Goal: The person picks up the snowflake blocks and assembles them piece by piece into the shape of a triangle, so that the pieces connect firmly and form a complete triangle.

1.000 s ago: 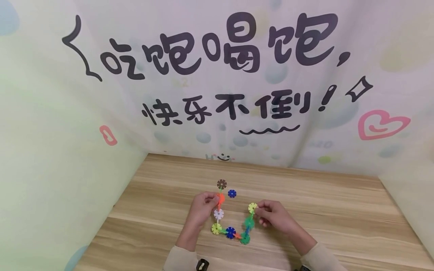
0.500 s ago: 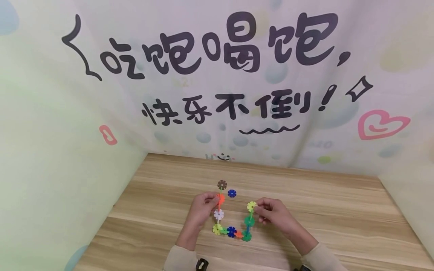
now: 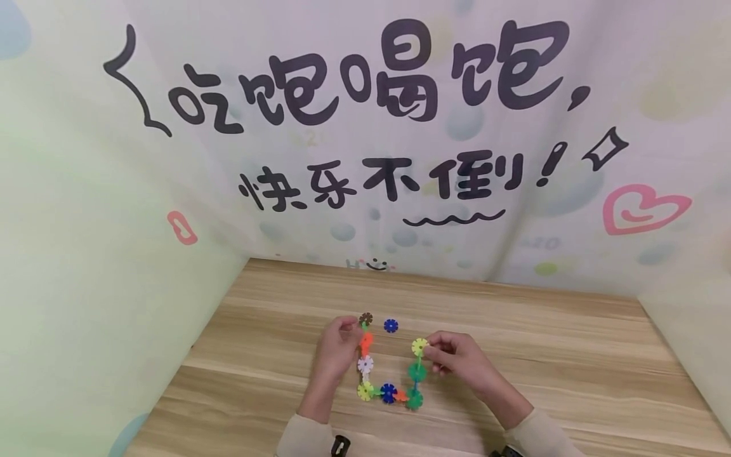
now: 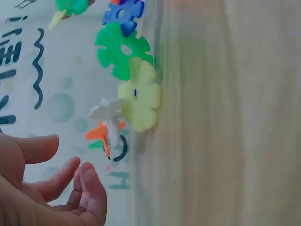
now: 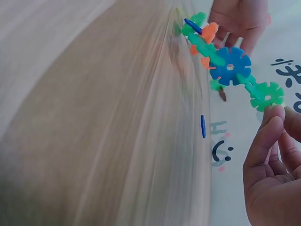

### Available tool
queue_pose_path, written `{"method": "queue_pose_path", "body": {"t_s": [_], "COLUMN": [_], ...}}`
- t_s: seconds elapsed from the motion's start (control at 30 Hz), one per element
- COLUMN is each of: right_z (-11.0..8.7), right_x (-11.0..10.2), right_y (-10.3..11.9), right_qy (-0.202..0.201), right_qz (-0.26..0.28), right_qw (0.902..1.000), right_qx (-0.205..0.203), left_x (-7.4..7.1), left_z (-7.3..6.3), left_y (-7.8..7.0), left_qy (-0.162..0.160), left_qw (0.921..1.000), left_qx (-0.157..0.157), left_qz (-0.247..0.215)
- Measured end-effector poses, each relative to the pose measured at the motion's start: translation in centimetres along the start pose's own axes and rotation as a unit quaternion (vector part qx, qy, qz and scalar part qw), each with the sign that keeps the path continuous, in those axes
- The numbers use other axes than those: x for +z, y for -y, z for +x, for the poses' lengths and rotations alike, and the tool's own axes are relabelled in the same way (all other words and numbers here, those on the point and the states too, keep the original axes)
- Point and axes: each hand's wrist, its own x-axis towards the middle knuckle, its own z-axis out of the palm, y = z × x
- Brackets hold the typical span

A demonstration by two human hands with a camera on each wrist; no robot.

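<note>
A U-shaped chain of interlocking plastic snowflake discs (image 3: pixel 389 393) spans the space between the two hands. My right hand (image 3: pixel 461 358) pinches the yellow disc (image 3: pixel 419 347) at the chain's right end between thumb and fingers; in the right wrist view the fingertips mostly cover it, beside a green disc (image 5: pixel 267 97). On the left side run a white disc (image 3: pixel 365 364), an orange disc (image 3: pixel 366 341) and a brown end disc (image 3: pixel 365 318). My left hand (image 3: pixel 339 346) is beside the orange and brown discs. The left wrist view shows its thumb and fingers (image 4: pixel 94 188) spread apart, nothing between them.
One loose blue disc (image 3: pixel 391 325) lies on the wood-grain table (image 3: pixel 257 381), behind the U's gap. A printed cloth backdrop (image 3: pixel 365 127) rises at the table's back edge, with pale side panels (image 3: pixel 85 285) to left and right.
The left hand has let go of the orange disc and its fingers have parted. The chain's left arm has shifted slightly left and nearer; its right end has moved slightly left.
</note>
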Motion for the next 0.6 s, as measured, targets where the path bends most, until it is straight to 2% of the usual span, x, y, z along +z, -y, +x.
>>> {"method": "queue_pose_path", "body": {"t_s": [0.07,0.13,0.2,0.3,0.43,0.6], "right_z": [0.0,0.0,0.0,-0.1,-0.1,0.3], "right_x": [0.1,0.2,0.4,0.6,0.9,1.3], "right_y": [0.1,0.3,0.4,0.6,0.8,0.9], "right_qy": [0.001,0.000,-0.002,-0.001,0.008,0.013], "right_qz": [0.001,0.004,0.007,0.011,0.011,0.010], "right_qw": [1.0000,1.0000,1.0000,0.9999,0.9997,0.9997], "right_qx": [-0.002,-0.002,-0.003,-0.008,-0.019,-0.020], "left_x": [0.3,0.7,1.2,2.3,3.3,3.7], "left_z": [-0.2,-0.5,-0.8,-1.3,-1.8,-2.1], "left_y": [-0.5,-1.1,-1.5,-1.9,-2.0,-1.9], "left_qy": [-0.025,-0.022,0.002,0.055,0.100,0.135], "left_qw": [0.9991,0.9979,0.9965,0.9923,0.9875,0.9836], "left_qx": [0.016,0.039,0.065,0.095,0.103,0.098], "left_qz": [0.031,0.046,0.052,0.059,0.066,0.068]}}
